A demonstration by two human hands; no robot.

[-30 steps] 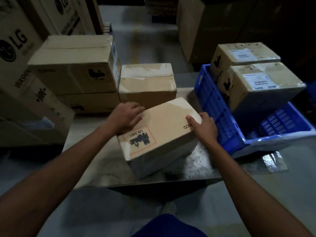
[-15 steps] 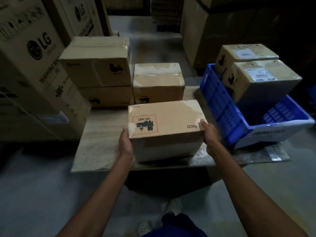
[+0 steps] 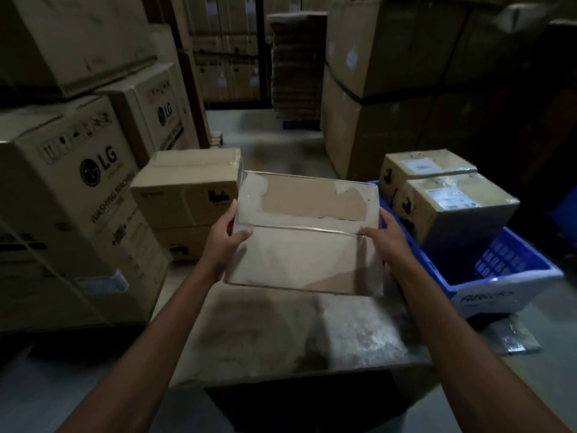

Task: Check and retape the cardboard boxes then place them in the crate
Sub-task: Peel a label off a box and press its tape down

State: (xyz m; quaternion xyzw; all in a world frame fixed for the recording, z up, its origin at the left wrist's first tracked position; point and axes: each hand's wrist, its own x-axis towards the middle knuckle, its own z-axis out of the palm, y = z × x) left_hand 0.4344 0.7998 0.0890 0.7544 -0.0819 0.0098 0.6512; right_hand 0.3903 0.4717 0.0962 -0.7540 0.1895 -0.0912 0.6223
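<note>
I hold a small cardboard box point(image 3: 307, 235) up above the worktable point(image 3: 290, 335), tipped so its taped flap side faces me. Part of its surface paper is torn away, showing brown card. My left hand point(image 3: 226, 237) grips the box's left edge with the thumb over the front. On the opposite edge, my right hand point(image 3: 385, 237) grips it the same way. The blue crate point(image 3: 499, 276) stands to the right with two taped boxes point(image 3: 449, 207) stacked inside. Two more small boxes point(image 3: 187, 189) are stacked at the table's back left.
Big LG washing machine cartons point(image 3: 71, 195) stand at the left. Tall brown cartons point(image 3: 390, 89) rise behind the crate, with an aisle point(image 3: 274, 139) between them. A piece of clear plastic film point(image 3: 515, 337) lies on the floor by the crate.
Both hands shifted from the box's top to its sides, then lifted it off the table and tipped it toward me. The camera view has risen.
</note>
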